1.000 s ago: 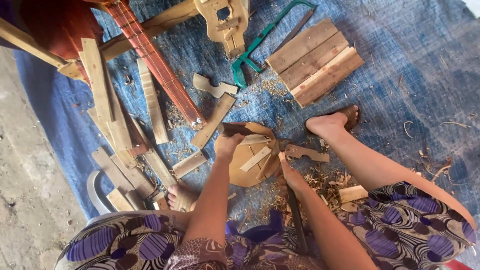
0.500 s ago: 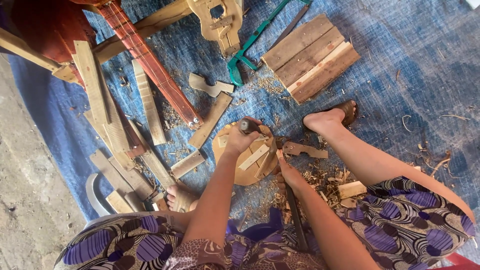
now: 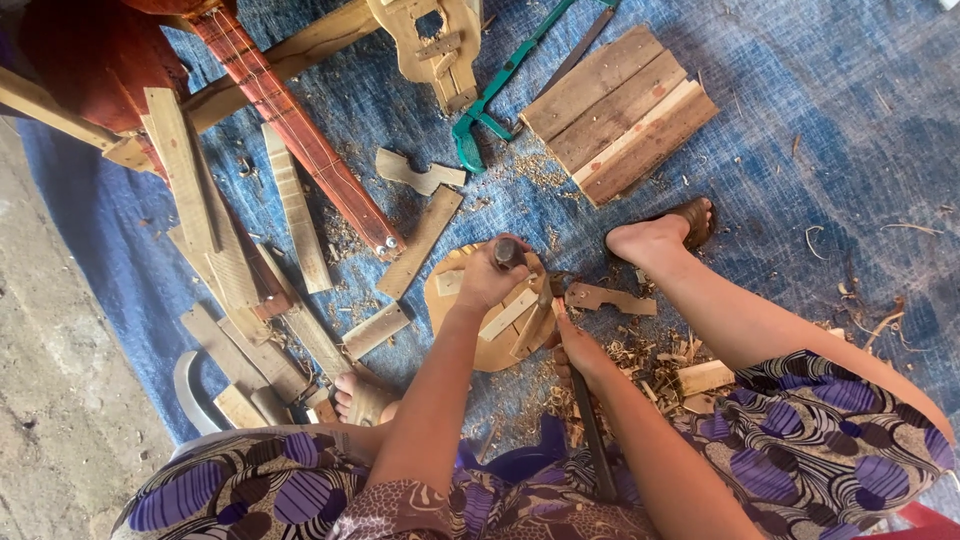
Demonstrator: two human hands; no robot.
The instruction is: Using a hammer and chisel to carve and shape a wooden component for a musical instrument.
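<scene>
I sit on a blue tarp with a round, pale wooden workpiece on the ground between my legs. My left hand is closed around an upright tool with a dark rounded top, set on the workpiece. My right hand is just to the right, gripping a short wooden-handled tool whose dark head points toward my left hand. A long dark bar runs under my right forearm. Wood shavings lie around the workpiece.
A stack of short planks lies at the back right, with a green saw frame beside it. Loose boards and a long red wooden piece fill the left. My sandalled foot rests by the workpiece. Bare concrete borders the tarp.
My left hand has slid to the right across the round workpiece and now grips the dark-topped tool upright. My right hand has stayed almost in place.
</scene>
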